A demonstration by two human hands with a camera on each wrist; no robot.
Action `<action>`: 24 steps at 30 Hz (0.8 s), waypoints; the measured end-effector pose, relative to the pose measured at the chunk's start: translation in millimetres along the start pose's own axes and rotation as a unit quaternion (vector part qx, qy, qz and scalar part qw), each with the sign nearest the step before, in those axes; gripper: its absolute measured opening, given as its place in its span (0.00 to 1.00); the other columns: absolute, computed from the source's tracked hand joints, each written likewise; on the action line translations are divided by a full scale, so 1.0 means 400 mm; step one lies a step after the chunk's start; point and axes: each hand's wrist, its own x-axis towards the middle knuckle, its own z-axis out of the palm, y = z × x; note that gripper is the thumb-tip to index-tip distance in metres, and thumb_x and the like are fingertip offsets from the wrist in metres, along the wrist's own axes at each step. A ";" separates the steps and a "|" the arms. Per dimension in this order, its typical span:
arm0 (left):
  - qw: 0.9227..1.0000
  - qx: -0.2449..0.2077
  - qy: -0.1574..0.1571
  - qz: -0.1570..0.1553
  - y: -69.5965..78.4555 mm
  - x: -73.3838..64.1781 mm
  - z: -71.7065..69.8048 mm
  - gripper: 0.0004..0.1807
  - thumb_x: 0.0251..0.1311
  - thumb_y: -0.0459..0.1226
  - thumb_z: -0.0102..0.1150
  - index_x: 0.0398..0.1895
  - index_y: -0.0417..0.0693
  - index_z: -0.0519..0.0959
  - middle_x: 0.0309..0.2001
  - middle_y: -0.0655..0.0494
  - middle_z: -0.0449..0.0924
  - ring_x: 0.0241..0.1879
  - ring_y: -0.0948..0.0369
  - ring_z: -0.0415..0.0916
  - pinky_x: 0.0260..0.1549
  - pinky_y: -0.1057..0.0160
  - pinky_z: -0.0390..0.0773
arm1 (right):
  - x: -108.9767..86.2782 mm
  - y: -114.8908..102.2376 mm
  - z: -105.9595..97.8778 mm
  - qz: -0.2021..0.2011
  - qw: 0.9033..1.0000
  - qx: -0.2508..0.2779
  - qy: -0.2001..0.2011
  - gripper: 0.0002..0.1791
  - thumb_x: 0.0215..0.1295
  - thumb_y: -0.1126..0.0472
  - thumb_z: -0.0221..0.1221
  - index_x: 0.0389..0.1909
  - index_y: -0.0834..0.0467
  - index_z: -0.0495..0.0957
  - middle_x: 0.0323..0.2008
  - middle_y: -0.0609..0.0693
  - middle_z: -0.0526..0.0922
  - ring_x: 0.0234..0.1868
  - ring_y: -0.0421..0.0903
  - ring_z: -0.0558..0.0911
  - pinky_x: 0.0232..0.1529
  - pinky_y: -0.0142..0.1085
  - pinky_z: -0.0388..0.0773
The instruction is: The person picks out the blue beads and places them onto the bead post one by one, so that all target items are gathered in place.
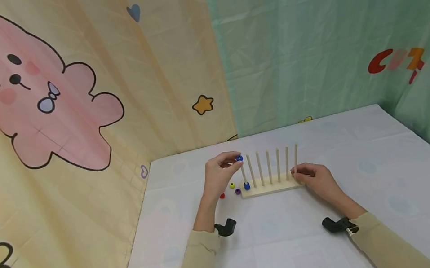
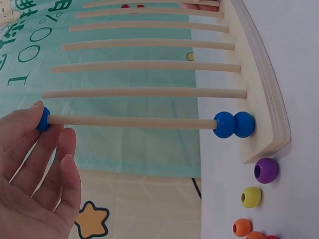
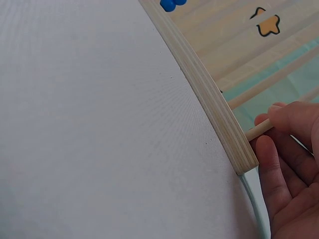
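Observation:
My left hand (image 1: 220, 173) pinches a blue bead (image 2: 44, 119) between thumb and fingers at the tip of the leftmost peg (image 2: 134, 122). Two more blue beads (image 2: 234, 124) sit at the foot of that same peg. The pegs rise from a pale wooden base (image 1: 273, 187), several in a row, and the others in view carry no beads. At the base's right end, my right hand (image 1: 318, 180) pinches the lowest part of the rightmost peg (image 3: 260, 130) between thumb and fingers.
Loose beads lie left of the base: purple (image 2: 266, 170), yellow (image 2: 251, 197), orange (image 2: 242, 227) and a red one (image 1: 222, 195). A white cloth covers the table (image 1: 278, 243). Printed curtains (image 1: 173, 67) hang behind and beside it.

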 end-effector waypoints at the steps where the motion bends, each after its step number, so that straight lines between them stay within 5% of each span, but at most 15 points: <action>1: 1.000 0.001 0.000 -0.001 0.000 0.000 0.000 0.15 0.61 0.40 0.71 0.49 0.46 0.86 0.40 0.62 0.85 0.41 0.62 0.81 0.45 0.58 0.81 | -0.003 -0.014 -0.001 0.001 1.000 0.001 0.000 0.12 0.69 0.55 0.65 0.48 0.57 0.85 0.45 0.52 0.88 0.47 0.46 0.83 0.40 0.27 0.78; 7: 1.000 0.003 0.002 -0.002 -0.006 -0.001 0.002 0.13 0.61 0.41 0.71 0.48 0.51 0.87 0.40 0.63 0.85 0.41 0.62 0.81 0.45 0.58 0.81 | -0.026 -0.109 -0.011 -0.001 1.000 0.000 -0.008 0.12 0.70 0.64 0.63 0.49 0.66 0.83 0.46 0.60 0.86 0.49 0.57 0.83 0.40 0.27 0.78; 24: 1.000 -0.007 0.001 0.000 -0.015 -0.002 0.007 0.14 0.61 0.42 0.71 0.48 0.49 0.87 0.40 0.61 0.85 0.41 0.61 0.81 0.44 0.61 0.81 | -0.028 -0.119 -0.016 0.004 1.000 0.012 -0.012 0.12 0.70 0.64 0.63 0.49 0.66 0.83 0.46 0.61 0.86 0.49 0.58 0.83 0.40 0.28 0.79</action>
